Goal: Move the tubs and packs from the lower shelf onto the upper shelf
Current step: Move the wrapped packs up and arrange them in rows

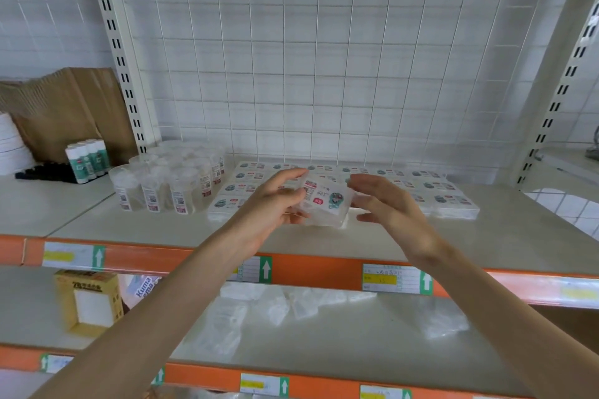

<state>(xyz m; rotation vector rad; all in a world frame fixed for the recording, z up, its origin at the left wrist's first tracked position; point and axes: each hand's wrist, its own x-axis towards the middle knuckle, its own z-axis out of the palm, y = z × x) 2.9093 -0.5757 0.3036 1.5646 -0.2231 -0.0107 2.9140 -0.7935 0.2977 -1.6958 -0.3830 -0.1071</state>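
1. Clear pack (325,201) is held over the upper shelf (486,236), between both hands.
2. Left hand (275,201) pinches its left edge, fingers curled.
3. Right hand (385,201) is spread, fingertips seemingly touching its right edge.
4. Tubs (168,181) stand left of the left hand.
5. Rows of packs (437,194) lie beyond both hands.

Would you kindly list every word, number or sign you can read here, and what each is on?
"Kuma": white bag, lower shelf.
White up arrow on green, no words: shelf tags.
Too blurred to read: yellow box, held pack, tubs, the tags' writing.
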